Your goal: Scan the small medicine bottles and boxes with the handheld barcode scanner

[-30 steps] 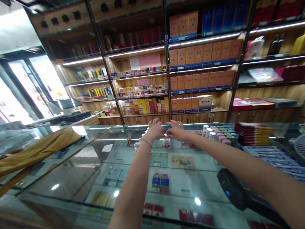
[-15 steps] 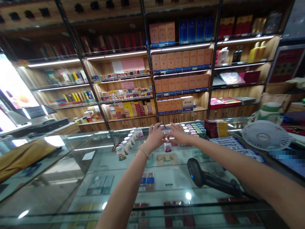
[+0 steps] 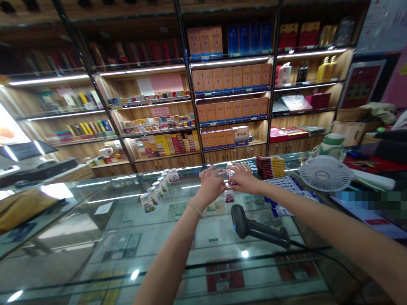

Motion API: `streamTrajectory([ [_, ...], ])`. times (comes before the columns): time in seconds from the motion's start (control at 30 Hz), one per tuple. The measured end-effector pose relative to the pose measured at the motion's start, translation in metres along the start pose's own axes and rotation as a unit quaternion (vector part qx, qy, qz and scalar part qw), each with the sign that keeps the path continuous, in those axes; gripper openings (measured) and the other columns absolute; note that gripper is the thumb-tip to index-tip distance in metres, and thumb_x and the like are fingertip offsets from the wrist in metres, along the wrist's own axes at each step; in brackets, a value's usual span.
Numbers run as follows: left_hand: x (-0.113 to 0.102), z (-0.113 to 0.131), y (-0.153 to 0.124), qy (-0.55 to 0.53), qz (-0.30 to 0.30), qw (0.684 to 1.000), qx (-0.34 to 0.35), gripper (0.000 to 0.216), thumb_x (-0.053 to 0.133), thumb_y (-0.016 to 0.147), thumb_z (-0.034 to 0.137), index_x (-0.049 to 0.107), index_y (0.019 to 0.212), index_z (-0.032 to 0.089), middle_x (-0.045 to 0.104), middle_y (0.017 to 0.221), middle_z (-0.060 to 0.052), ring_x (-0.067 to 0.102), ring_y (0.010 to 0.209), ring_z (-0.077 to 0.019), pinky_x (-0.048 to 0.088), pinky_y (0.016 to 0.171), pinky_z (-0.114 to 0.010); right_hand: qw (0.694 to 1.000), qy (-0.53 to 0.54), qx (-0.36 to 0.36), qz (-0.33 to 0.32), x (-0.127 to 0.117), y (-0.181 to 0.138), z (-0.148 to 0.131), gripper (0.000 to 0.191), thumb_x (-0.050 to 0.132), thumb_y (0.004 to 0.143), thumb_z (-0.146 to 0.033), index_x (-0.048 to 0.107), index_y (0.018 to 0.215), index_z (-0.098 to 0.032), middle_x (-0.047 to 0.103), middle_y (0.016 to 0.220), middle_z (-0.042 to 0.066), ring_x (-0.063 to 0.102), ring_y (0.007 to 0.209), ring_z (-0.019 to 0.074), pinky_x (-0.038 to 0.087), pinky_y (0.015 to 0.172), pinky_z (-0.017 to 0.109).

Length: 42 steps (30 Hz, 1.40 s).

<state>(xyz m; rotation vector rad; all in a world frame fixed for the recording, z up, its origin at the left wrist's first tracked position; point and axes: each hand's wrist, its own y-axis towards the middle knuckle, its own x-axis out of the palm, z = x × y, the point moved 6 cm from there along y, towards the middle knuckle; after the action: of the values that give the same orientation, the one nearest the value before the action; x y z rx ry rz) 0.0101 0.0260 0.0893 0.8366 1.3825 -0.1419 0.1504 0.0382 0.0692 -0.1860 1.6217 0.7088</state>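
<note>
My left hand [image 3: 211, 183] reaches over the glass counter with fingers curled, thumb close to a small white-capped bottle with a pink label [image 3: 229, 195]; what its fingers hold, if anything, is hidden. Just to the right, my right hand [image 3: 244, 179] bends its fingers around another small bottle [image 3: 233, 181], whose pale cap and dark pink label show only in part. A slanting row of similar small bottles [image 3: 159, 188] stands to the left. More small caps [image 3: 249, 164] show behind my right hand.
A black barcode scanner [image 3: 259, 231] lies on the glass counter [image 3: 165, 237], its cable trailing right. Blue-and-white packets [image 3: 288, 188], stacked red and yellow packs [image 3: 270, 167] and a white fan [image 3: 324, 173] are at the right. Shelves with orange boxes [image 3: 227, 79] stand behind.
The view has turned to the right, so the shelves and scanner appear further left. My hands have come closer together, and my right fingers have closed around a small bottle.
</note>
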Motion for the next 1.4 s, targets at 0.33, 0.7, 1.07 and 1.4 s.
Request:
streamTrajectory([
  [0.33, 0.008, 0.020, 0.011, -0.043, 0.005, 0.999, 0.008, 0.005, 0.074, 0.083, 0.030, 0.077, 0.082, 0.026, 0.059, 0.143, -0.001, 0.030, 0.145, -0.0320, 0.025, 0.118, -0.055, 0.999, -0.012, 0.021, 0.028, -0.007, -0.027, 0.013, 0.020, 0.063, 0.091, -0.044, 0.073, 0.102, -0.029, 0.035, 0.162, 0.005, 0.019, 0.151, 0.0345, 0.007, 0.118, 0.066],
  [0.7, 0.021, 0.011, 0.009, -0.109, 0.069, 0.992, 0.013, 0.008, 0.074, 0.084, 0.032, 0.072, 0.081, 0.025, 0.061, 0.141, 0.000, 0.036, 0.143, -0.0296, 0.025, 0.117, -0.054, 0.997, 0.010, 0.033, 0.069, 0.009, -0.030, 0.026, 0.023, 0.058, 0.094, -0.043, 0.072, 0.108, -0.031, 0.032, 0.163, 0.006, 0.019, 0.151, 0.0365, 0.011, 0.115, 0.070],
  [1.07, 0.031, 0.012, 0.000, -0.137, 0.119, 0.983, -0.026, 0.005, 0.076, 0.084, 0.031, 0.073, 0.086, 0.027, 0.063, 0.138, -0.001, 0.039, 0.142, -0.0289, 0.028, 0.115, -0.053, 0.990, 0.073, 0.044, 0.113, 0.017, -0.037, 0.029, 0.023, 0.054, 0.095, -0.041, 0.072, 0.106, -0.031, 0.034, 0.162, 0.006, 0.022, 0.150, 0.0367, 0.016, 0.114, 0.069],
  [1.4, 0.055, 0.009, -0.003, -0.147, 0.062, 0.983, -0.090, 0.036, 0.082, 0.074, 0.046, 0.075, 0.105, 0.030, 0.057, 0.145, -0.006, 0.036, 0.143, -0.0328, 0.027, 0.118, -0.057, 0.975, 0.094, 0.101, 0.176, 0.027, -0.039, 0.056, 0.027, 0.052, 0.094, -0.044, 0.073, 0.102, -0.028, 0.042, 0.157, 0.007, 0.023, 0.149, 0.0341, 0.019, 0.115, 0.063],
])
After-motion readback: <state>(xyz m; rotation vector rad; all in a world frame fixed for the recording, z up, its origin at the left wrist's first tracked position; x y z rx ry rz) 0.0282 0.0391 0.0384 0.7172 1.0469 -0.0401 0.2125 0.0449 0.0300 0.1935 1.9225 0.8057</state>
